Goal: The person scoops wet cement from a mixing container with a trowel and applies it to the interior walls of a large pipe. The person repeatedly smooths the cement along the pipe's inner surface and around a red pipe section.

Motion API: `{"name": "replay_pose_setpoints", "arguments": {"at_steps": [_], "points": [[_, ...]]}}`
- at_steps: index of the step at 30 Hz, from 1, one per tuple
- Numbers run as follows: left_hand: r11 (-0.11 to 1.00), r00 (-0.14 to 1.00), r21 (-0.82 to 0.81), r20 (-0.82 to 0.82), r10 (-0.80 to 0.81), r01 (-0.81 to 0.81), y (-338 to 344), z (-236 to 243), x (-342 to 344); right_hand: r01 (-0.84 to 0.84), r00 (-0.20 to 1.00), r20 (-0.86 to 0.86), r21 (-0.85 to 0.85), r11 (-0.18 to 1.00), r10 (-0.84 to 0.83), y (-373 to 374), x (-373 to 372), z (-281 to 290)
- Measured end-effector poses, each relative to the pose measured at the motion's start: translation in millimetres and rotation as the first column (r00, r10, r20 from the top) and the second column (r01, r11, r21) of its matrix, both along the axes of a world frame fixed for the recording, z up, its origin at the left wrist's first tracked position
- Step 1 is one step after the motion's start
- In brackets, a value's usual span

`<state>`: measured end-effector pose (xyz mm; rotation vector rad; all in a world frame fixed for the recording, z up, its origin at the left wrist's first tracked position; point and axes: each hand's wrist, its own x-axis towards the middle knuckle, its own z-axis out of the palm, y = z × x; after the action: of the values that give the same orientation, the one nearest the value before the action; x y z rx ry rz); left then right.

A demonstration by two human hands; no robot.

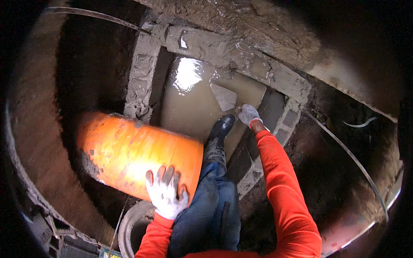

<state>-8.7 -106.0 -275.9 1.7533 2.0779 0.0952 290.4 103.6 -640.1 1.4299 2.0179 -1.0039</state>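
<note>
My left hand [167, 194], in a white glove with dirt-darkened fingers, lies flat with fingers spread against a large orange pipe [142, 150]. The pipe is smeared with mud and slants across the left side, its near right end beside my leg. My right hand [248, 114], also gloved, is closed at the handle end of a trowel [224, 97]. The trowel's grey, pointed blade is over the murky water [189, 109] in the block-walled pit; whether it touches the water I cannot tell. Most of the handle is hidden by the glove.
Mortar-smeared block walls [144, 69] frame the pit. My dark rubber boot [221, 129] is inside it, near the trowel. A round pipe opening [127, 228] shows at lower left. Thin rods [344, 148] bend across both sides, and earth banks [284, 26] rise around.
</note>
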Motion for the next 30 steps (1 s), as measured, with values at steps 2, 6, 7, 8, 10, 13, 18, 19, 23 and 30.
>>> {"name": "replay_pose_setpoints", "arguments": {"at_steps": [2,6,7,8,10,13,18,19,23,30], "points": [[0.999,1.0,-0.054,-0.02,0.004,-0.005,4.2,-1.3,0.3,0.016,0.999,0.033,-0.034,0.999,-0.015,11.3,-6.0,-36.7],[0.975,0.999,-0.223,-0.047,0.014,-0.024,3.5,-0.7,2.6,-0.017,0.999,0.038,-0.051,0.999,0.019,38.7,1.4,-80.4],[0.975,0.999,-0.222,-0.05,0.005,-0.016,2.4,-2.0,2.3,0.002,1.0,0.029,-0.003,1.0,-0.002,43.9,12.9,-95.6],[0.971,0.998,-0.237,-0.061,0.007,-0.021,0.5,-3.8,2.7,0.017,1.0,0.019,0.04,0.999,-0.018,47.9,21.5,-109.4],[0.964,0.997,-0.266,-0.071,0.005,-0.024,1.8,-4.2,2.9,-0.008,0.998,0.06,0.111,0.994,0.001,51.4,25.5,-128.4],[0.953,0.994,-0.3,-0.106,0.007,-0.039,-2.3,-3.8,6.5,0.01,0.999,0.048,0.139,0.99,-0.017,45.9,7.8,-126.2],[0.954,0.994,-0.296,-0.11,0.009,-0.042,-3.5,-6.0,8.1,0.051,0.999,-0.011,0.355,0.933,-0.051,31.1,-15.1,-143.1],[0.953,0.994,-0.3,-0.113,0.011,-0.045,-2.2,-5.7,8.8,0.107,0.994,-0.004,0.348,0.931,-0.113,33.0,-25.7,-133.7],[0.939,0.994,-0.338,-0.107,0.027,-0.062,-0.6,-4.0,10.4,0.187,0.981,0.005,0.283,0.941,-0.196,32.3,-33.3,-116.2],[0.958,0.997,-0.283,-0.079,0.024,-0.046,3.0,-1.3,7.8,0.249,0.967,-0.026,0.306,0.919,-0.253,28.6,-27.0,-88.1]]}}
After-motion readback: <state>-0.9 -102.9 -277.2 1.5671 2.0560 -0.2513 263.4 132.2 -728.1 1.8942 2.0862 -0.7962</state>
